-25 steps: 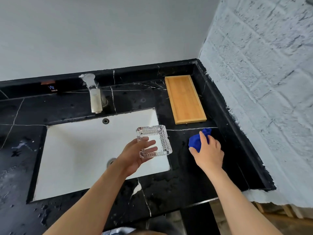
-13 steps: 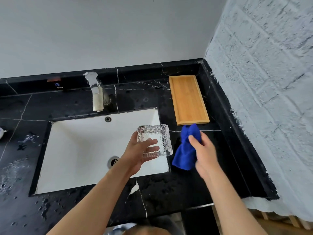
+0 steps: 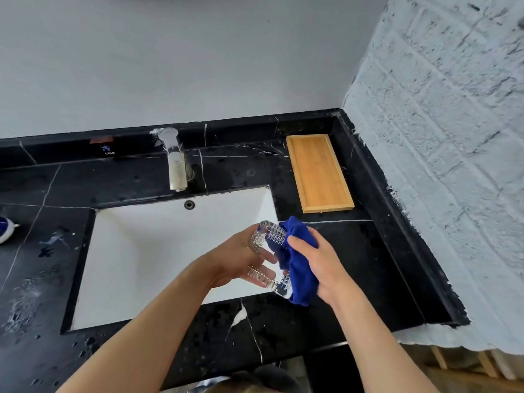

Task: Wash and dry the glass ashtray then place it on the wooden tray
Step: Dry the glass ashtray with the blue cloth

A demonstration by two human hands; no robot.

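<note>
My left hand (image 3: pixel 235 262) grips the square ribbed glass ashtray (image 3: pixel 269 236), tilted on edge above the right end of the white sink (image 3: pixel 147 251). A blue cloth (image 3: pixel 299 265) is bunched in my right hand (image 3: pixel 320 262) and pressed against the ashtray's right side, covering part of it. The wooden tray (image 3: pixel 319 173) lies bare on the black marble counter (image 3: pixel 368 265), behind and to the right of my hands.
A metal faucet (image 3: pixel 175 163) stands behind the sink, its spout over the basin. A white brick wall (image 3: pixel 439 137) bounds the counter on the right. A blue and white object (image 3: pixel 5 228) shows at the far left edge. Water drops speckle the counter's left part.
My right hand lifted the blue cloth off the counter and brought it left against the ashtray. My left hand tilted the ashtray more upright.
</note>
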